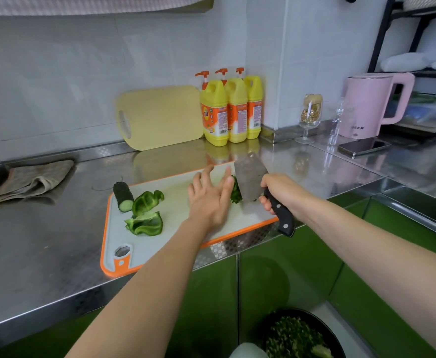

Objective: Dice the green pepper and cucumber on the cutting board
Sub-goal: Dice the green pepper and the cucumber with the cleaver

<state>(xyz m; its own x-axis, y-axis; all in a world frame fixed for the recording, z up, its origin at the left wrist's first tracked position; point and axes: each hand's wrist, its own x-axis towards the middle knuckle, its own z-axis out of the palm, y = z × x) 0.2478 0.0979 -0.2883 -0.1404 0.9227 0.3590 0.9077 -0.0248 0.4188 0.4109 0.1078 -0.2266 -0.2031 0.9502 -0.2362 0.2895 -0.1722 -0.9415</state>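
Note:
A white cutting board [175, 228] with an orange rim lies on the steel counter. On its left end sit a cucumber stub [123, 197] and two green pepper pieces [145, 201], [145, 223]. My left hand [209, 200] hovers flat over the board's middle, fingers spread and straight. Its fingertips reach a small pile of diced green bits [236, 193]. My right hand [281, 193] grips the black handle of a cleaver [250, 178]. The blade stands upright against the other side of the pile.
A yellow cutting board [160, 117] leans on the wall beside three yellow detergent bottles [231, 109]. A folded cloth [30, 180] lies far left. A glass [309, 117], a pink kettle [372, 102] and a phone [362, 147] stand right. A dark bowl of chopped greens [299, 334] sits below the counter.

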